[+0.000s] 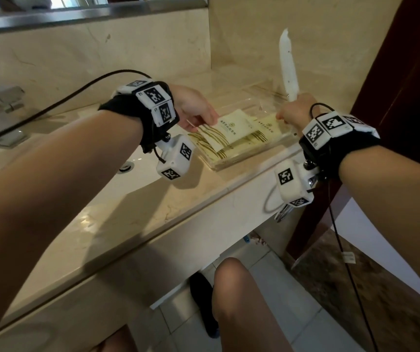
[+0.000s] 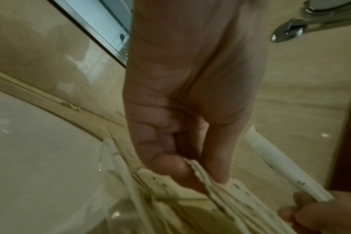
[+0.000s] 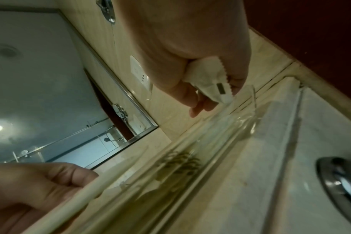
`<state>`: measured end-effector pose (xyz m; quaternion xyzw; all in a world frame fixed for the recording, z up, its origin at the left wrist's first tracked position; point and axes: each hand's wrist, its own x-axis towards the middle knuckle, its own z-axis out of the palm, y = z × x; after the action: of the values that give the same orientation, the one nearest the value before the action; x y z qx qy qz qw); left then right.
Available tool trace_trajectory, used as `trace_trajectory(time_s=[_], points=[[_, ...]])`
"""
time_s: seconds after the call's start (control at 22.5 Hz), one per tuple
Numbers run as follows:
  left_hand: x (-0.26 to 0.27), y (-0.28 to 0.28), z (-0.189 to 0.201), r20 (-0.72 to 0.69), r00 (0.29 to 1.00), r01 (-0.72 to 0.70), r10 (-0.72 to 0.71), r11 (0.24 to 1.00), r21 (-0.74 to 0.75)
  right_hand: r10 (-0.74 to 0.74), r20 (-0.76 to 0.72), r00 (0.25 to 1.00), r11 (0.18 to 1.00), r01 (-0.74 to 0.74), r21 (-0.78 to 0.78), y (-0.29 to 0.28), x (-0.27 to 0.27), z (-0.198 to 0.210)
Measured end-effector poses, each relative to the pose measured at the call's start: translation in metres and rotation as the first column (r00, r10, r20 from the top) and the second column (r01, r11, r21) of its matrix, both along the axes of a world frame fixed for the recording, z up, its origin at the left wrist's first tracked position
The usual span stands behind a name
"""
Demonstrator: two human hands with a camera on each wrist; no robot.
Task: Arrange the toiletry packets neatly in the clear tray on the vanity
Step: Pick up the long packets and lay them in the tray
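The clear tray point(image 1: 275, 146) sits on the vanity near its right end, with cream packets striped green point(image 1: 264, 128) lying flat in it. My left hand point(image 1: 205, 123) reaches in from the left and pinches one cream packet point(image 1: 233, 124) by its edge, on top of the others. In the left wrist view the thumb and fingers point(image 2: 190, 171) close on the serrated packet edge point(image 2: 208, 182). Above the tray's right side, my right hand point(image 1: 289, 114) grips the lower end of a long white packet point(image 1: 288, 64), which stands upright. The right wrist view shows that packet point(image 3: 212, 79) in my fist.
A white sink basin point(image 1: 143, 171) with a drain point(image 1: 126, 166) lies left of the tray; a chrome faucet point(image 1: 6, 100) stands at far left. The marble wall and a mirror rise behind. A dark red door point(image 1: 406, 85) stands on the right. The counter edge point(image 1: 204, 207) runs close below the tray.
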<state>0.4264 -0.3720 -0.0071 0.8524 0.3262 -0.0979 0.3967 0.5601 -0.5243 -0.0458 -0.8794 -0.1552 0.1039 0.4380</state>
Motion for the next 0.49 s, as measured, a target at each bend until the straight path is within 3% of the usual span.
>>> trace_trajectory(time_s=[0.09,0.31,0.49], points=[[0.004,-0.006,-0.005,-0.025,0.999,0.04,-0.04,0.999,0.001,-0.01,0.058,0.998,0.998,0.013,-0.063,-0.006,0.006,-0.005],[0.026,-0.019,0.003,0.228,0.973,-0.041,0.041,0.999,-0.007,-0.08,0.111,0.991,0.997,0.079,0.007,-0.017,0.012,-0.005],[0.046,-0.037,0.006,0.193,0.98,0.054,-0.056,0.998,0.02,-0.084,0.128,0.988,0.996,0.084,0.006,-0.021,0.016,-0.006]])
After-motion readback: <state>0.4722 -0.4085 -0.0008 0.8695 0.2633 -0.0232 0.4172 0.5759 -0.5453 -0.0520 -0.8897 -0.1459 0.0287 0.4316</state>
